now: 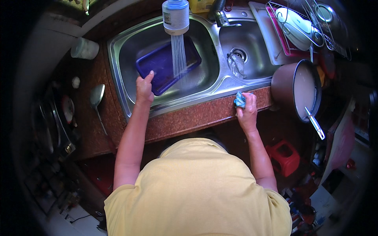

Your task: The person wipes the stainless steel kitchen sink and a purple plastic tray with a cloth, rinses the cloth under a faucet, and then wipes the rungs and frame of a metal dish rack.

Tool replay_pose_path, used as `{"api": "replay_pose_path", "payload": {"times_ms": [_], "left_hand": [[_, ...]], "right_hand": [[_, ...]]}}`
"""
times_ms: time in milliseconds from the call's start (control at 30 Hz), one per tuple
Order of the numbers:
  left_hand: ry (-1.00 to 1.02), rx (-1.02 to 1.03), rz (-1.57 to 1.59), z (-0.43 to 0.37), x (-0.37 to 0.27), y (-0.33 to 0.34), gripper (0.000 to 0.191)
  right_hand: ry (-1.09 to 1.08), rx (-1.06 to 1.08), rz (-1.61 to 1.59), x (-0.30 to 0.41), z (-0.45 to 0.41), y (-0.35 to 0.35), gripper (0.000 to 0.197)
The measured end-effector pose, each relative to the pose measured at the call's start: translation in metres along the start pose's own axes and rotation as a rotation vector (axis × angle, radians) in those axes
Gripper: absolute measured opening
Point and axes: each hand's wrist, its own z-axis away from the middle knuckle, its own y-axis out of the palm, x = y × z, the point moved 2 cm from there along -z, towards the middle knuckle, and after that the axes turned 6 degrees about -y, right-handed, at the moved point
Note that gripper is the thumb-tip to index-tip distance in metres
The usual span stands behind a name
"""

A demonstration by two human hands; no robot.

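My left hand [144, 88] grips the near left corner of a dark blue rectangular tray [161, 70], thumb on top. The tray is tilted inside the larger bowl of a stainless steel double sink [200, 91]. Water streams onto it from a white faucet filter [176, 19] overhead. At the counter's front edge, right of the large bowl, my right hand [247, 112] pinches a crumpled blue cloth or scrubber [239, 100]. Whether that piece touches the counter, I cannot tell.
A brown pot [285, 85] of cloudy liquid stands at the right. Behind it, a wire dish rack [330, 44] holds white dishes [295, 26]. Crumpled wrapping [237, 65] lies by the small bowl's drain. Leftward are a metal spatula [97, 97] and a jar [84, 48]. A red stool [285, 157] stands below.
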Motion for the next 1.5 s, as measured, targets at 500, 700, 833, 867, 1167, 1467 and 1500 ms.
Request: {"api": "replay_pose_path", "payload": {"times_ms": [500, 700, 833, 867, 1167, 1467, 1500], "left_hand": [[-0.107, 0.05, 0.205, 0.005, 0.017, 0.011, 0.031], [-0.073, 0.066, 0.178, -0.013, 0.015, 0.01, 0.034], [-0.166, 0.055, 0.185, -0.01, 0.014, 0.01, 0.035], [-0.169, 0.059, 0.179, -0.011, 0.017, 0.008, 0.035], [-0.213, 0.01, 0.155, -0.018, 0.04, -0.005, 0.035], [-0.197, -0.018, 0.131, -0.02, 0.054, -0.003, 0.038], [-0.186, -0.025, 0.126, -0.021, 0.054, -0.003, 0.038]], "right_hand": [[-0.15, 0.096, -0.691, 0.162, -0.082, 0.153, 0.023], [-0.074, 0.272, -0.599, 0.096, -0.056, 0.053, 0.027], [-0.119, 0.325, -0.086, 0.037, -0.046, 0.004, 0.023], [-0.201, 0.393, -0.028, 0.027, -0.048, -0.004, 0.024], [-0.042, 0.476, 0.197, -0.085, -0.172, 0.056, 0.027], [0.044, 0.681, 0.414, -0.193, -0.187, 0.139, 0.02], [0.072, 0.643, 0.354, -0.176, -0.196, 0.123, 0.019]]}}
